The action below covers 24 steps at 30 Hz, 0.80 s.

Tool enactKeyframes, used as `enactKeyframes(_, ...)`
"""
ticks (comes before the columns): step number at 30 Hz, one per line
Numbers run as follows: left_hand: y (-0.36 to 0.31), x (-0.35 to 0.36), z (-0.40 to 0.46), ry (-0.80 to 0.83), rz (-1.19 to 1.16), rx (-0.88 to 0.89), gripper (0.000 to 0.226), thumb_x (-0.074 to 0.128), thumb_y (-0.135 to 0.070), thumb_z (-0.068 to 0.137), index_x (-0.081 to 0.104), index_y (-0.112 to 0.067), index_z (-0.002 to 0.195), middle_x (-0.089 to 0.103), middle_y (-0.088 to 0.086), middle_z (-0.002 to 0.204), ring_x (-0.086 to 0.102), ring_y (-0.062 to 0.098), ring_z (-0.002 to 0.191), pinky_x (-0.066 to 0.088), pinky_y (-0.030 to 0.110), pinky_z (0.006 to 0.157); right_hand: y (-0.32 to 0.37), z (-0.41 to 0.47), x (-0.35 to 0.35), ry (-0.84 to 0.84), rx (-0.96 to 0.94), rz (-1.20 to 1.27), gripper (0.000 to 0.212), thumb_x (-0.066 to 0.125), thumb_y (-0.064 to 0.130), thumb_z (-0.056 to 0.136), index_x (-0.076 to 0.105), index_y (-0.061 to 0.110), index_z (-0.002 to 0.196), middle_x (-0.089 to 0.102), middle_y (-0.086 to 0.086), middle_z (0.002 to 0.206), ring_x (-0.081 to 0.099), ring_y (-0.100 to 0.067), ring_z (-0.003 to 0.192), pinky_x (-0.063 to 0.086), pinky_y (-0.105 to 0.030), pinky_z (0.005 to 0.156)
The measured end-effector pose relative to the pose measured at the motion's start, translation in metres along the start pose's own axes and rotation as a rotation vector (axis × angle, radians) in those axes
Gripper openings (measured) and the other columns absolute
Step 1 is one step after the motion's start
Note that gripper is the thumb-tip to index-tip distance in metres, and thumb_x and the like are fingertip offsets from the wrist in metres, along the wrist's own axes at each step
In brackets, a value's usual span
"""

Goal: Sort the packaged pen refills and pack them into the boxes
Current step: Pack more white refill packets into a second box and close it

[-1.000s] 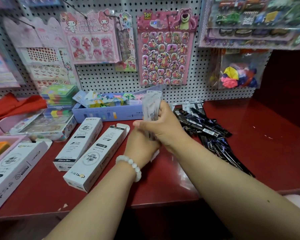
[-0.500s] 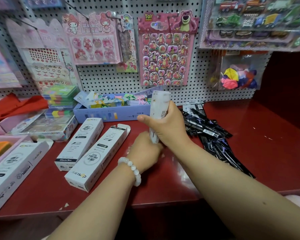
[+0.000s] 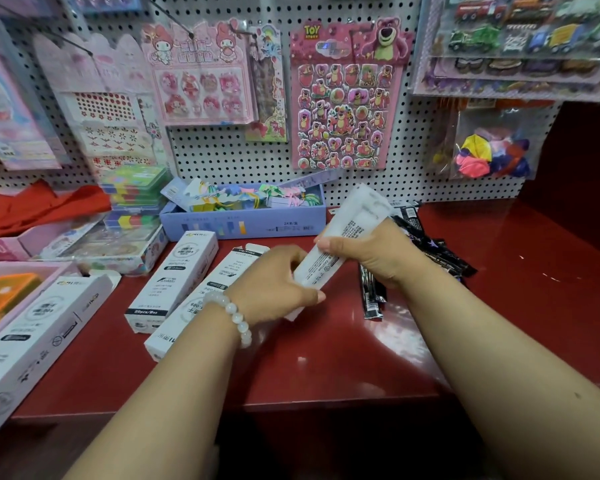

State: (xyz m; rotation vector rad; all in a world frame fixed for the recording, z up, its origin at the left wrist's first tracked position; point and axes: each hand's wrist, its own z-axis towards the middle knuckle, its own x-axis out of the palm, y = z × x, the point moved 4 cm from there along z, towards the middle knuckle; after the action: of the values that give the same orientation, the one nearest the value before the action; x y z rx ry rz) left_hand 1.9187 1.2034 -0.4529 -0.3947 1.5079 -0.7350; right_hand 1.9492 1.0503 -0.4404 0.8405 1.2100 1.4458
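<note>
Head view shows two bare forearms reaching out over a dark red bench (image 3: 326,368). The left hand (image 3: 274,285), with a pale bead bracelet (image 3: 234,315) on its wrist, curls its fingers round the lower end of a white bundle of packaged refills (image 3: 340,244). The right hand (image 3: 378,254) grips the same bundle higher up, thumb across its front, so the bundle slants up to the right above the bench. Just left of the left hand lie three long white boxes: the nearest box (image 3: 39,341) at the left edge, a middle box (image 3: 174,282), and an open-flapped box (image 3: 201,306) partly hidden by the left wrist. Behind the right hand, black refill packets (image 3: 440,254) lie heaped on the bench, some poking out beside the wrist. Farther back sits a lilac tray (image 3: 246,223) full of colourful paper items, near the pegboard (image 3: 222,154) hung with sticker sheets.
</note>
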Motion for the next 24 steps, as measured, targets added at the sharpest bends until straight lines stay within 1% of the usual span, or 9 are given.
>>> enactKeyframes(3,0.02,-0.017,0.005,-0.194,0.24,-0.092,0.07,0.074,-0.054,0.066,0.051,-0.02,0.123,0.047,0.004,0.126,0.04,0.02,0.121,0.035,0.032,0.099,-0.003,0.0,-0.006,-0.147,-0.002,0.027,0.022,0.076,-0.003,0.071,0.063,-0.006,0.09,0.069,-0.013,0.083,0.067,-0.025,0.079,0.057,-0.041,0.076)
enactKeyframes(5,0.036,-0.02,0.006,-0.19,0.393,-0.185,0.087,0.069,-0.067,0.061,0.044,-0.022,0.132,0.041,0.008,0.137,0.033,0.027,0.13,0.029,0.037,0.106,-0.005,-0.003,-0.01,-0.211,0.007,0.034,0.017,0.076,-0.001,0.073,0.065,-0.001,0.086,0.07,-0.014,0.085,0.068,-0.025,0.081,0.057,-0.039,0.078)
enactKeyframes(7,0.051,-0.018,0.006,-0.119,0.525,-0.286,0.095,0.065,-0.07,0.061,0.033,-0.027,0.139,0.031,0.013,0.144,0.029,0.032,0.134,0.029,0.042,0.107,-0.007,-0.005,-0.013,-0.252,0.032,0.079,0.018,0.075,-0.002,0.074,0.064,-0.004,0.088,0.07,-0.015,0.085,0.069,-0.025,0.078,0.059,-0.036,0.073)
enactKeyframes(9,0.058,-0.013,0.009,-0.063,0.641,-0.347,0.092,0.063,-0.065,0.07,0.021,-0.031,0.144,0.025,0.017,0.147,0.028,0.035,0.135,0.03,0.045,0.106,-0.007,-0.005,-0.017,-0.276,0.042,0.137,0.027,0.075,-0.002,0.074,0.062,-0.011,0.096,0.071,-0.022,0.091,0.07,-0.033,0.084,0.059,-0.042,0.074)
enactKeyframes(10,0.06,-0.012,0.011,-0.06,0.669,-0.349,0.086,0.062,-0.06,0.075,0.019,-0.032,0.144,0.028,0.018,0.144,0.031,0.036,0.132,0.033,0.045,0.104,-0.006,-0.006,-0.018,-0.29,0.032,0.144,0.027,0.075,-0.001,0.074,0.063,-0.011,0.096,0.07,-0.024,0.094,0.069,-0.036,0.087,0.058,-0.045,0.077)
enactKeyframes(12,0.057,-0.011,0.016,-0.097,0.645,-0.289,0.069,0.057,-0.046,0.083,0.024,-0.034,0.143,0.041,0.016,0.131,0.039,0.035,0.123,0.04,0.043,0.096,-0.001,-0.007,-0.023,-0.338,0.0,0.177,0.025,0.075,0.0,0.073,0.063,-0.007,0.094,0.071,-0.02,0.091,0.07,-0.034,0.085,0.057,-0.047,0.08)
enactKeyframes(15,0.046,-0.012,0.016,-0.139,0.577,-0.193,0.059,0.058,-0.034,0.084,0.034,-0.033,0.138,0.042,0.015,0.123,0.041,0.034,0.118,0.043,0.042,0.097,0.009,-0.008,-0.031,-0.42,-0.042,0.346,0.015,0.073,0.001,0.075,0.063,0.006,0.084,0.07,-0.008,0.08,0.069,-0.025,0.08,0.057,-0.046,0.08)
enactKeyframes(19,0.024,-0.025,0.003,-0.223,0.479,-0.033,0.075,0.066,-0.018,0.075,0.033,-0.025,0.142,0.039,0.012,0.124,0.036,0.032,0.121,0.032,0.035,0.103,0.027,-0.007,-0.033,-0.477,-0.132,0.487,0.018,0.072,0.003,0.077,0.062,0.017,0.085,0.069,-0.002,0.082,0.068,-0.022,0.085,0.056,-0.043,0.082)
enactKeyframes(24,-0.002,-0.044,-0.02,-0.389,0.304,0.236,0.091,0.073,-0.008,0.066,0.031,-0.02,0.145,0.04,0.004,0.126,0.034,0.022,0.122,0.026,0.024,0.1,0.047,-0.012,-0.028,-0.48,-0.203,0.544,0.015,0.072,0.006,0.076,0.065,0.015,0.086,0.071,0.003,0.075,0.068,-0.015,0.077,0.057,-0.034,0.07)
